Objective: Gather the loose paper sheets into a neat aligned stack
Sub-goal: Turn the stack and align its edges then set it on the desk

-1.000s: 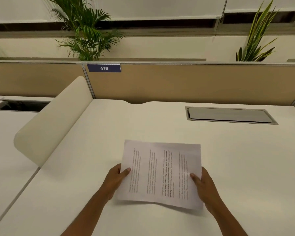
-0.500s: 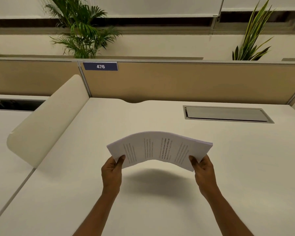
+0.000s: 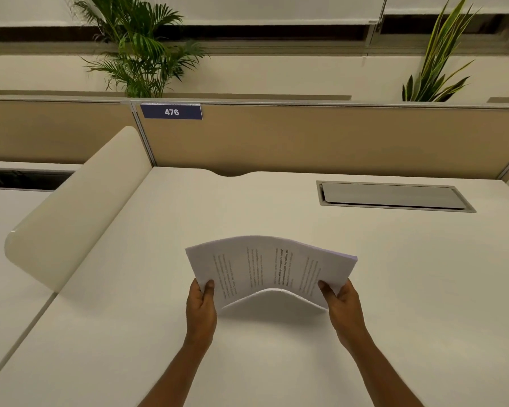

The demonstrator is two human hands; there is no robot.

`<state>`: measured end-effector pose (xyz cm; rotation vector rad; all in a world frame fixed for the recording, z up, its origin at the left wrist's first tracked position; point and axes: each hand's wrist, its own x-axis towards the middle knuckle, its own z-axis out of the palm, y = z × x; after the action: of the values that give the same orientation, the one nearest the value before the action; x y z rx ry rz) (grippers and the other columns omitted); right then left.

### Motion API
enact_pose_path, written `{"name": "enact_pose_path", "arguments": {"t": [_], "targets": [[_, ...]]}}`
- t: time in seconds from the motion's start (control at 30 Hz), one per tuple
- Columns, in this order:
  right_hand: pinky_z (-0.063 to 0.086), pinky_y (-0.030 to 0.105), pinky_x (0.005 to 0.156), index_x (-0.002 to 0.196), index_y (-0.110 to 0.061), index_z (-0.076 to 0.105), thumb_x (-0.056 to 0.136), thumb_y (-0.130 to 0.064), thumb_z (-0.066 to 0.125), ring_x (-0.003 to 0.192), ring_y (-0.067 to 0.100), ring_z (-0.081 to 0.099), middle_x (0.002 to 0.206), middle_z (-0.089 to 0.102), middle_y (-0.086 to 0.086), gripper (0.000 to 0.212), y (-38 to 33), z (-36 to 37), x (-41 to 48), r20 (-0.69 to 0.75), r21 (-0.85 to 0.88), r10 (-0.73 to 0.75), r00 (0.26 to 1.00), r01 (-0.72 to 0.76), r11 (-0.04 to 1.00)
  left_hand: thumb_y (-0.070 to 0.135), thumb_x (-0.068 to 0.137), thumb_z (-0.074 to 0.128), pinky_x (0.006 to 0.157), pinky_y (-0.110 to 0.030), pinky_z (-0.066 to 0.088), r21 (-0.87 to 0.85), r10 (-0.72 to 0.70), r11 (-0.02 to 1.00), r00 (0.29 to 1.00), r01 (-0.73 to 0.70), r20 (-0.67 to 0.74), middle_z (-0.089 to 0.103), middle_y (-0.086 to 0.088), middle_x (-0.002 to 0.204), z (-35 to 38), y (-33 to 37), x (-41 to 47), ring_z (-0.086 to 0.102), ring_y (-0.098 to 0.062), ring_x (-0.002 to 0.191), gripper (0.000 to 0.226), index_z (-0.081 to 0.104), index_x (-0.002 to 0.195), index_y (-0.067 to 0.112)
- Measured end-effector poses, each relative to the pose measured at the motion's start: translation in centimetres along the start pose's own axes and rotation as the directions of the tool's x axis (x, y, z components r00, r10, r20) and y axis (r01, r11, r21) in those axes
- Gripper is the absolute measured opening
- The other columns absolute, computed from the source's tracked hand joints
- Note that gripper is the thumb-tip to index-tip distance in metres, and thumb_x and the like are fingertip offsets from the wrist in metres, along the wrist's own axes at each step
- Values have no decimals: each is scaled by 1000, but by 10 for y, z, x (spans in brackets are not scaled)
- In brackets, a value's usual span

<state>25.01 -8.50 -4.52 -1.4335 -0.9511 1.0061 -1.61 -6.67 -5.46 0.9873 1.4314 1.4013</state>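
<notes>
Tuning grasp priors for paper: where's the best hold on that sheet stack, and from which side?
Probably the two short side edges, near the corners facing the person, as the left hand and right hand do: thumbs on top, each coming in from its own side. The paper stack arches up in the middle above the desk, so a mid-span pinch would likely crease it.

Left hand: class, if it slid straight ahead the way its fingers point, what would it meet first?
The left hand already grips the paper stack. Beyond that the white desk looks free up to the tan partition, probably the first obstacle; depth is uncertain.
</notes>
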Motion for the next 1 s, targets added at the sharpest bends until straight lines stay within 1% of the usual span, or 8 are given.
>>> {"name": "enact_pose_path", "arguments": {"t": [0.1,0.3,0.43,0.6,0.67,0.77,0.9,1.0], "targets": [[54,15,64,118,-28,55,94,-12,55,101,7,62,107,67,-8,28,6,0,-1,-3,-4,24,1000,-24,1000,11,103,39,71,-16,53,-2,5,1000,1000,-5,-15,63,4,105,1,-4,-2,60,-11,98,26,50,124,21],[51,19,73,126,-23,52,96,-12,53,104,11,61,110,65,-6,32,12,0,2,-1,-20,36,999,-36,999,10,103,37,72,-15,51,18,19,1000,1000,-18,-9,61,0,110,4,-6,2,59,-9,99,30,48,129,18],[51,19,72,123,-24,53,95,-10,52,102,11,62,108,66,-6,31,9,0,0,-12,-13,22,1000,-22,1000,12,103,38,71,-12,55,16,52,999,999,-52,-13,61,3,109,3,-3,-2,59,-10,101,29,48,129,20],[50,15,69,116,-29,55,95,-13,54,97,4,64,105,67,-10,27,4,-1,0,-25,-17,9,1000,-10,1000,11,103,38,76,-8,53,27,73,997,997,-72,-26,62,7,109,4,1,-3,61,9,94,28,49,127,21],[50,17,70,121,-25,53,95,-12,53,102,8,62,108,66,-7,29,9,-1,-2,-9,-27,22,1000,-22,999,9,103,38,82,-15,52,39,57,998,998,-56,-24,62,0,112,3,-4,-6,61,0,100,28,49,128,16],[49,24,75,122,-20,53,95,-11,54,105,19,61,109,66,0,28,17,-3,-6,-17,-30,38,999,-39,999,8,102,39,88,-32,47,34,22,999,999,-21,-31,62,-4,106,1,-9,-8,57,-27,108,25,51,124,10],[51,26,80,129,-17,49,95,-9,52,107,18,60,113,64,1,35,13,-4,-8,8,-70,41,999,-40,997,9,103,36,82,-21,51,64,34,997,999,-34,-8,62,6,109,2,1,-8,59,-10,102,29,48,126,22],[52,29,84,131,-17,47,96,-10,51,107,16,60,115,63,2,36,5,-4,-10,26,-91,18,1000,-15,996,9,103,36,70,-14,56,69,63,996,998,-63,1,62,7,107,1,11,-5,61,-9,98,27,49,123,22]]}}
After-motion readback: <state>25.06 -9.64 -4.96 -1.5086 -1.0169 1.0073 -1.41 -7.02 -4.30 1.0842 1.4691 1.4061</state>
